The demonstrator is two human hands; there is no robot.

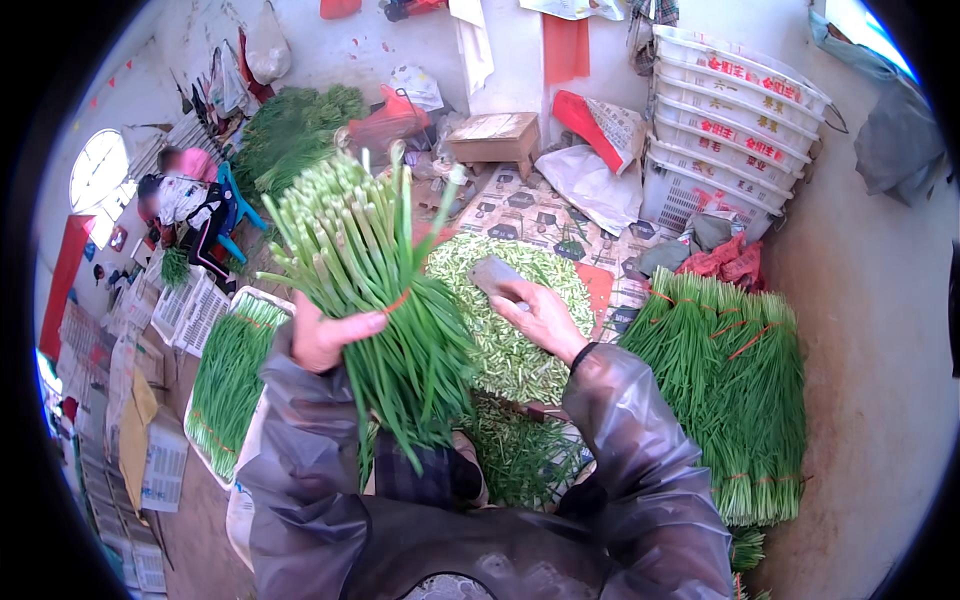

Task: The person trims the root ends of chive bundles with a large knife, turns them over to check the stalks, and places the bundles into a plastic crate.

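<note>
My left hand [332,335] is closed around a thick bundle of chive-like greens [415,330], its pale cut ends up and its leaves hanging down. An orange band circles the bundle. In my right hand [545,318] is a small knife with a broad, blunt-ended grey blade [492,274], held apart from the bundle, to its right. Beneath the blade spreads a heap of short cut stalk ends [535,370]. Loose green trimmings [520,450] lie nearer me, by my feet.
Banded bundles [730,390] are piled at my right, below stacked white baskets [735,110]. A white crate [190,405] of bundles stands left. Loose greens [300,125] and a small wooden stool [495,135] are farther back. Another person [185,200] sits at far left.
</note>
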